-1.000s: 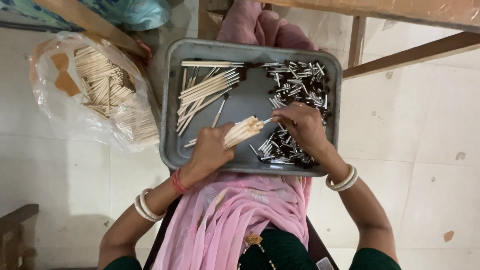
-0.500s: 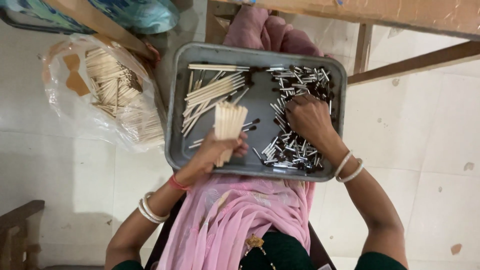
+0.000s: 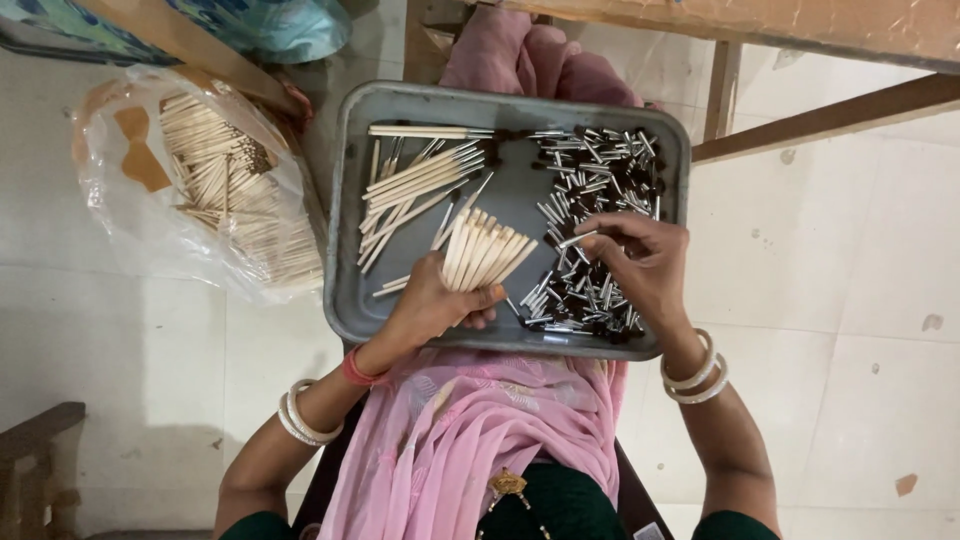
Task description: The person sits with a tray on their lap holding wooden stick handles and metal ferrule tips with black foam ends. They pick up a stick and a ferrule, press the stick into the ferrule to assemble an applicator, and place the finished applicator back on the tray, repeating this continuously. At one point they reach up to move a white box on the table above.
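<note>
Hands at work over a grey metal tray [image 3: 350, 200] resting on the lap of a seated person draped in pink cloth [image 3: 480, 440]. The left hand [image 3: 435, 300] is closed around a fanned bundle of pale wooden sticks [image 3: 485, 250], held upright at the tray's near-middle, their tips spreading toward the far rim. The right hand [image 3: 645, 265] is curled, its fingertips pinching 1 small metal tube [image 3: 578, 238] just above the heap of similar silver tubes [image 3: 590, 180] that fills the tray's right half; dark caps are mixed among them. More loose sticks [image 3: 415, 185], some with dark ends, lie in a rough row across the tray's left half, just beside the held bundle.

White bangles circle both wrists, and a red band [image 3: 358, 370] sits at the left wrist. To the left of the tray, on the pale tiled floor [image 3: 150, 350], a clear plastic bag [image 3: 120, 220] bulges with many more wooden sticks, near the tray but not touching it as far as can be told. Wooden beams [image 3: 820, 110] cross the upper right, and a corner of dark wooden furniture [image 3: 30, 450] shows at the lower left.
</note>
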